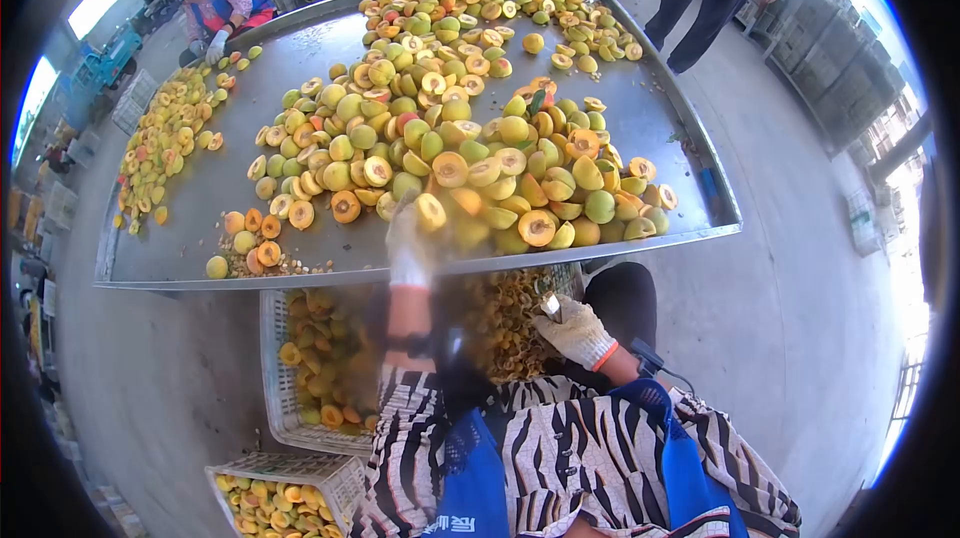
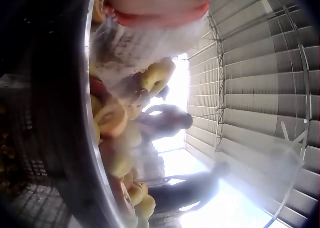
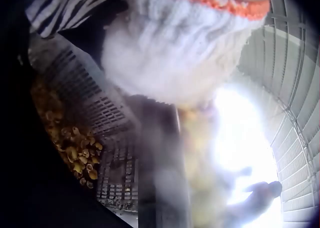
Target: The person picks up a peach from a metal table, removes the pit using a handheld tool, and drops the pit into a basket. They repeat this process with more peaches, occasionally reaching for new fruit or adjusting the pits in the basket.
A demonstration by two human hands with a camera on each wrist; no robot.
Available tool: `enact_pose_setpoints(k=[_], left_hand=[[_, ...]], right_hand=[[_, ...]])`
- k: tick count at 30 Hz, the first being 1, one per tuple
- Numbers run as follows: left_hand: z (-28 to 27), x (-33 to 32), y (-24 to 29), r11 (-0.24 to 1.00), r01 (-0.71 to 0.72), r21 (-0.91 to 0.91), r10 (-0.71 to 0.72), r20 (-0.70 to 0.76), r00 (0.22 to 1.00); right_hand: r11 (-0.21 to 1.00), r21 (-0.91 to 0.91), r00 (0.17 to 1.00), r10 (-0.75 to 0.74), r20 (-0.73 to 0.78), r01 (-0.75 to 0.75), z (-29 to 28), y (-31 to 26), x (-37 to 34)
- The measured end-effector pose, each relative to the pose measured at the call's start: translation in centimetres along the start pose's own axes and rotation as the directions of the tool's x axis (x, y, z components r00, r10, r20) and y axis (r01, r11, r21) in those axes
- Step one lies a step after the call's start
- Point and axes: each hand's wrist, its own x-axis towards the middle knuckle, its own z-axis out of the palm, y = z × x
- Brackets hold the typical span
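Over the near rim of the metal table [image 1: 330,284], my gloved left hand [image 1: 408,250] pinches a halved yellow fruit [image 1: 431,212] beside the heap of cut fruit [image 1: 345,148]. In the left wrist view the glove [image 2: 127,50] is blurred, with a yellow fruit piece [image 2: 159,73] at its fingers. My gloved right hand [image 1: 577,332] grips a small metal tool [image 1: 551,307] above a crate of brown scraps [image 1: 512,323]. The right wrist view shows the back of this glove [image 3: 175,50]; its fingers and the tool are hidden there.
Below the table's near edge stands a white crate [image 1: 275,378] of fruit pieces, with another crate [image 1: 335,483] nearer me. A person [image 1: 225,3] works at the far left corner. Another person in dark trousers [image 1: 692,3] stands beyond the right side. Stacked crates [image 1: 835,58] line the right.
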Motion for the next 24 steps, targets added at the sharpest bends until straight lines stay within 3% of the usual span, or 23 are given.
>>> enact_pose_setpoints(k=[1, 4, 6, 10, 12, 16, 22, 24], left_hand=[[1.9, -2.2, 1.9, 0.977, 0.122, -0.174, -0.129, -0.030, 0.991], [1.0, -3.6, 2.3, 0.962, 0.232, -0.143, -0.237, -0.024, 0.971], [1.4, -5.5, 2.6, 0.944, 0.273, -0.184, -0.278, 0.001, 0.961], [3.0, -8.5, 2.5, 0.903, 0.336, -0.268, -0.343, 0.020, 0.939], [3.6, -9.6, 2.3, 0.878, 0.345, -0.332, -0.361, 0.015, 0.932], [3.9, -11.4, 1.5, 0.955, 0.258, -0.143, -0.263, -0.014, 0.965], [5.1, -13.0, 1.1, 0.976, 0.193, -0.097, -0.190, 0.040, 0.981], [5.8, -13.7, 1.4, 0.981, 0.183, -0.071, -0.184, -0.012, 0.983]], right_hand=[[0.999, 0.053, 1.000, -0.005, -0.011, 0.005, -0.2, -0.4, -0.3], [0.995, 0.061, 0.996, -0.079, -0.032, 0.080, -1.2, -2.3, -0.6], [0.988, 0.087, 0.992, -0.124, -0.024, 0.126, -1.6, -4.1, -0.7], [0.954, -0.049, 0.954, -0.298, -0.034, 0.296, -1.3, -6.5, -0.1], [0.955, -0.096, 0.959, -0.282, 0.001, 0.281, -1.1, -7.5, 0.2], [0.943, -0.161, 0.956, -0.281, 0.090, 0.292, -2.0, -9.7, 0.0], [0.939, -0.136, 0.946, -0.301, 0.121, 0.316, -1.3, -8.8, -0.2], [0.943, -0.146, 0.947, -0.276, 0.165, 0.300, -1.4, -8.6, -0.2]])
